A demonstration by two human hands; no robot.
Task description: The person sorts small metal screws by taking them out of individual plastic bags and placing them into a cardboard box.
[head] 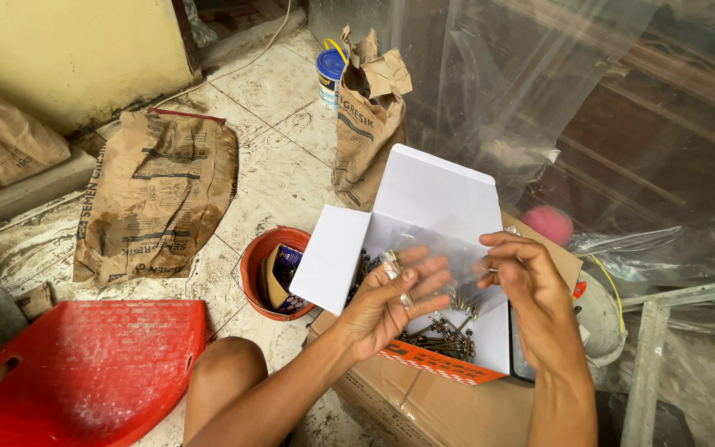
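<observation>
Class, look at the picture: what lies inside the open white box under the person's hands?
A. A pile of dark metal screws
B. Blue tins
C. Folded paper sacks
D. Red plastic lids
A: the open white box holds a heap of dark metal screws, seen between the left hand and the right hand, which pinch a clear plastic bag over it.

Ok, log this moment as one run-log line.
left hand: holds clear plastic bag | right hand: pinches bag's other side | below: open white box of screws | box on: cardboard carton
</observation>
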